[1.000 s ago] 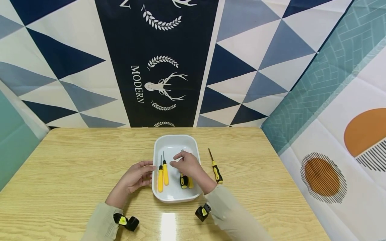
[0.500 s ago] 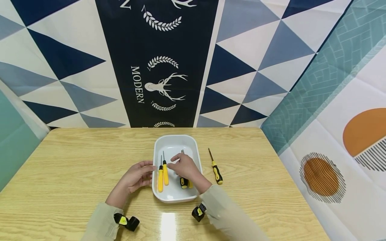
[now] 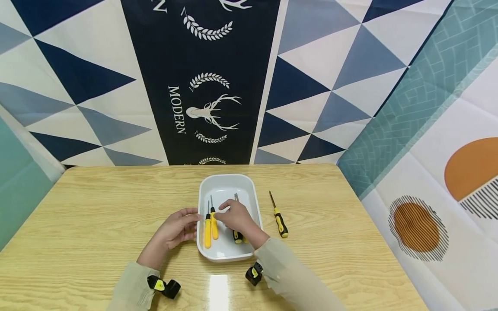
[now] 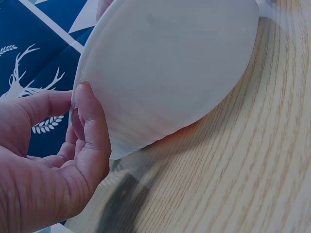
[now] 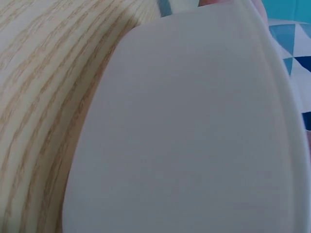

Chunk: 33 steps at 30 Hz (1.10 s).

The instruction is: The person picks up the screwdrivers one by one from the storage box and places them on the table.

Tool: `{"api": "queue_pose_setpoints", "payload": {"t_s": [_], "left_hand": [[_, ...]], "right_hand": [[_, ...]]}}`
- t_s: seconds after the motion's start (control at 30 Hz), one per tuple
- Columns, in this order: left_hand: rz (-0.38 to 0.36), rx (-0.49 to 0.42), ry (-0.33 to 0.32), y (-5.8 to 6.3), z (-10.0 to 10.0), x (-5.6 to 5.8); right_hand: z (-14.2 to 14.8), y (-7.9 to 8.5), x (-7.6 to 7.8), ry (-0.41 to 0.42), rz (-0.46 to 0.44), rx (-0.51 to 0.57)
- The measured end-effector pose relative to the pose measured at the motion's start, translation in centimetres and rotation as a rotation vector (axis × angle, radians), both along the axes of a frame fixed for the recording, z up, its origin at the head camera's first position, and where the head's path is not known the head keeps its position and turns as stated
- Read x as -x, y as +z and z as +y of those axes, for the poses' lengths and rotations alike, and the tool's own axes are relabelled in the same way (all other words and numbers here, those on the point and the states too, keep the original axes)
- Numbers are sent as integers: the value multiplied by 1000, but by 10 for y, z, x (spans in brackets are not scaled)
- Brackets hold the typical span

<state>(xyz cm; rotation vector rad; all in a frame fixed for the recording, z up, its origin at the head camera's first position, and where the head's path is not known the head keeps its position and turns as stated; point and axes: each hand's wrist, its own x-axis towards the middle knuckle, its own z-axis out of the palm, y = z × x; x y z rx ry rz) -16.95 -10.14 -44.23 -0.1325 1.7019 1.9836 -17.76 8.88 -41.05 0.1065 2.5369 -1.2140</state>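
Observation:
Around the left rim of a white tray [image 3: 229, 259], my left hand [image 3: 177, 229] grips with the thumb over the edge and the fingers outside. The left wrist view shows this grip beside the tray's pale outer wall [image 4: 175, 63]. My right hand [image 3: 238, 218] hovers inside the tray, thumb and forefinger apart, the thumb tip at the handle of a yellow screwdriver [image 3: 214, 229]; contact is unclear. A second yellow screwdriver [image 3: 208, 233] lies to its left. Under the right wrist, a black-and-yellow screwdriver [image 3: 237, 237] and another yellow handle [image 3: 245, 240] are partly hidden.
Right of the tray, another black-and-yellow screwdriver [image 3: 281, 223] lies on the wooden table [image 3: 97, 216]. Patterned cloth [image 3: 210, 108] hangs behind the table. The tray's outer wall fills most of the right wrist view.
My right hand has shifted left inside the tray, from the middle to the right-hand one of the two yellow screwdrivers. The left hand and the tray stay in place.

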Motion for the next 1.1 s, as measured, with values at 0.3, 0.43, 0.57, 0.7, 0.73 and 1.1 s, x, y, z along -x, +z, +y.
{"api": "queue_pose_setpoints", "payload": {"t_s": [0.3, 0.43, 0.57, 0.7, 0.73, 1.1], "left_hand": [[17, -11, -22, 2, -2, 0], [11, -19, -21, 4, -2, 0], [8, -21, -19, 4, -2, 0], [11, -14, -22, 3, -2, 0], [11, -11, -21, 2, -2, 0], [4, -9, -26, -1, -2, 0]], "right_hand": [[-5, -5, 3, 9, 13, -26], [-7, -6, 3, 13, 16, -38], [-9, -6, 2, 22, 21, -44], [-12, -5, 2, 34, 18, -63], [-12, -5, 1, 37, 16, -72], [-17, -7, 1, 69, 10, -124]]}}
